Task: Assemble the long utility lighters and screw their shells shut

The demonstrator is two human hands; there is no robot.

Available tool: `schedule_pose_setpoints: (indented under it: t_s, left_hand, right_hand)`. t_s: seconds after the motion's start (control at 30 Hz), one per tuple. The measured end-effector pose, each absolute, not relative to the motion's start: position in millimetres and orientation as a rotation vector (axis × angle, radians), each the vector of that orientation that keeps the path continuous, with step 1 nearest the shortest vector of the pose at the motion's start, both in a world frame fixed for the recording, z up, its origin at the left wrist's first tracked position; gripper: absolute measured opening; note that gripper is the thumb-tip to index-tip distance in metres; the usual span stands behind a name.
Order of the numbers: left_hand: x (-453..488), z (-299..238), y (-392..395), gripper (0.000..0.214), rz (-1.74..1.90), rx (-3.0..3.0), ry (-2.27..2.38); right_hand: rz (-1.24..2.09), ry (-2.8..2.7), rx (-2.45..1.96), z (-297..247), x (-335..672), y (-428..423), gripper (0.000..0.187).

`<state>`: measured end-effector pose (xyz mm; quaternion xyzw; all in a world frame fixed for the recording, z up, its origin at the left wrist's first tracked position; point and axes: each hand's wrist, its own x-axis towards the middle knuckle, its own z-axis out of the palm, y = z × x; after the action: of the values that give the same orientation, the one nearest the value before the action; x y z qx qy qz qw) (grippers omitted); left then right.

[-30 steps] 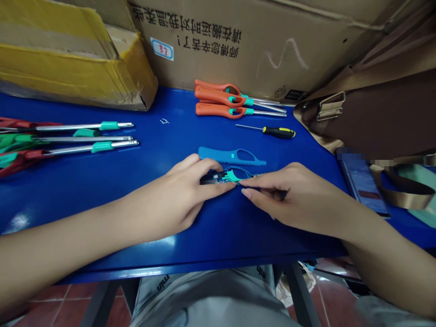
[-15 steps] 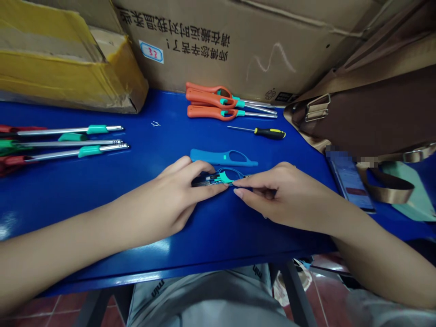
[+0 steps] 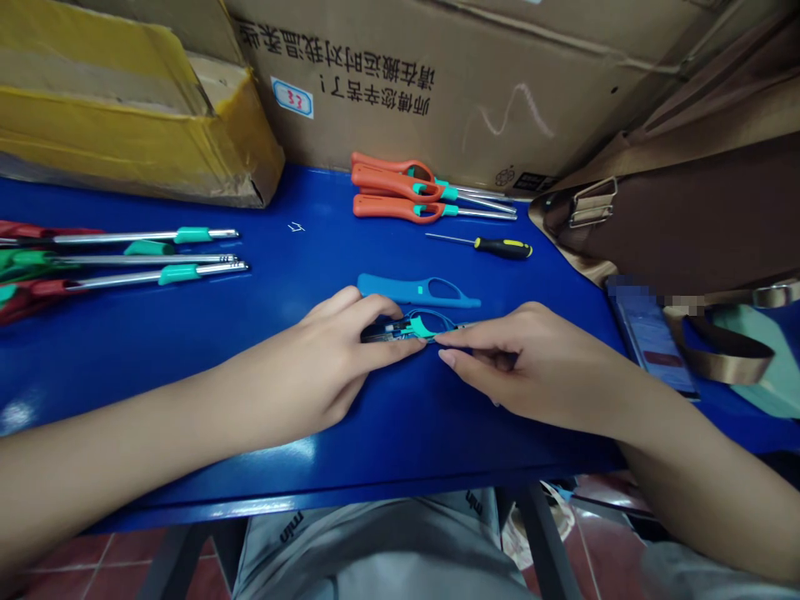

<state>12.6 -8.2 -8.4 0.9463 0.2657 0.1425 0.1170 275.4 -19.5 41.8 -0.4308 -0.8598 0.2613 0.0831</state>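
Note:
An opened blue utility lighter [image 3: 400, 330] lies on the table with its inner parts showing. Its teal trigger [image 3: 423, 326] sits in the middle. My left hand [image 3: 337, 350] grips the lighter's left part, fingers over the far side and thumb along the near edge. At the other end, my right hand [image 3: 531, 367] has index finger and thumb close together at the lighter's near edge, just right of the trigger; the other fingers are curled. Exactly what those fingertips pinch is hard to see. Just beyond lies the loose blue handle shell [image 3: 393, 288].
Several orange lighters [image 3: 400, 187] lie by a cardboard box [image 3: 462, 92], with a screwdriver [image 3: 500, 247] in front. More lighters [image 3: 206, 271] and a yellow-taped box [image 3: 225, 158] are at left. Small white pieces [image 3: 296, 227] lie mid-table. A phone [image 3: 653, 342] and brown bag [image 3: 700, 208] are at right.
The whole view has shifted slightly, so things appear a little further right. Both hands keep nearly the same pose on the lighter.

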Motion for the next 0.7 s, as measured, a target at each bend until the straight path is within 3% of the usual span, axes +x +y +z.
schedule_pose_setpoints:
  t_s: [0.33,0.57,0.7]
  left_hand:
    - [11,-10,-9,0.058,0.435,2.778,0.769]
    - [9,-11,-2,0.039,0.606,2.646,0.766]
    - [9,-6,3,0.031,0.657,2.625,0.796]
  right_hand:
    - [0.807,-2.453,-1.348,42,278,-18,0.024]
    - [0.309,-2.390,-1.296,22,290,12,0.020]
    - [0.388,-2.397,-1.255,12,298,29,0.015]
